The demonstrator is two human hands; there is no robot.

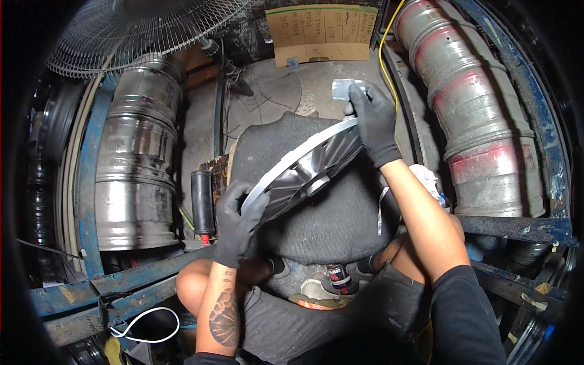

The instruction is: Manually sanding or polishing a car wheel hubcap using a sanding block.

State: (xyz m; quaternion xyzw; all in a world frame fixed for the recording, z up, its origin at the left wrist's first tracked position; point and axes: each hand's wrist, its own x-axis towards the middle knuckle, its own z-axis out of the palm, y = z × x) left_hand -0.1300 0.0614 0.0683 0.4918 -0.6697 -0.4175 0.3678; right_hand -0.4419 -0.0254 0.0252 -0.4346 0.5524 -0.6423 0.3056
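The gloved left hand [240, 213] is clamped on the near left rim of a wheel [298, 173], thumb on one side; the other fingertips are partly hidden. The gloved right hand [374, 118] is at the far right rim, pinching a silver strip [344, 89]; how firmly it also grips the wheel cannot be told. The wheel is tilted over a dark mat [340, 234], its lower edge lost in shadow, so contact with the mat is unclear.

Left of the mat stands a black cylinder [202, 204] with a red end, its contents out of sight. Between the person's shoes is a can [338, 278], likewise closed to view; an orange-edged item [316, 302] beside it is hard to make out.

Farther out, rims are stacked on the left [137, 152] and right [486, 115]. Cardboard [322, 33] lies beyond the mat, and a fan [146, 30] is cut off at the top.
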